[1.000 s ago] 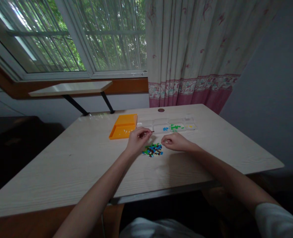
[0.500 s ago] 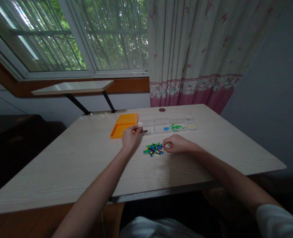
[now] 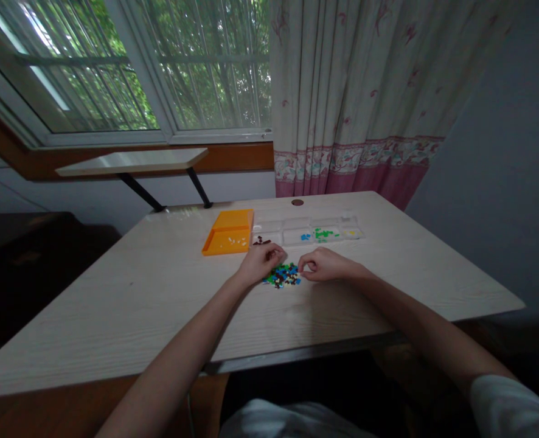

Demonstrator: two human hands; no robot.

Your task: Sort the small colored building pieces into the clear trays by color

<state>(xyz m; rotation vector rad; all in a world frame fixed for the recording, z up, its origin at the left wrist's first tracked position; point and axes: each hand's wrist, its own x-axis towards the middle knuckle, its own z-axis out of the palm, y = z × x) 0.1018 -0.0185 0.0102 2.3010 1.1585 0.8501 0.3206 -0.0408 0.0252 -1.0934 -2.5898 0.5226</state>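
Note:
A small heap of mixed green, blue, brown and pale pieces (image 3: 282,277) lies on the table between my hands. At its upper left edge is my left hand (image 3: 259,264), with its fingers curled together; whatever they may hold is hidden. My right hand (image 3: 328,265) rests at the heap's right side, thumb and forefinger pinched, and anything between them is too small to make out. Behind the hands stands a clear compartment tray (image 3: 297,226). Brown pieces (image 3: 261,241), blue pieces (image 3: 305,236), green pieces (image 3: 325,234) and yellow pieces (image 3: 352,232) lie in separate compartments.
Left of the tray, an open orange case (image 3: 228,220) has several white pieces (image 3: 237,241) in its near half. A raised shelf (image 3: 135,160) on black legs stands at the table's back left. Beyond the table (image 3: 160,304) hang curtains (image 3: 342,109) beside a window.
My left hand has moved from the brown pieces' compartment back and right to the heap, uncovering the white pieces in the orange case. My right hand has stayed in place.

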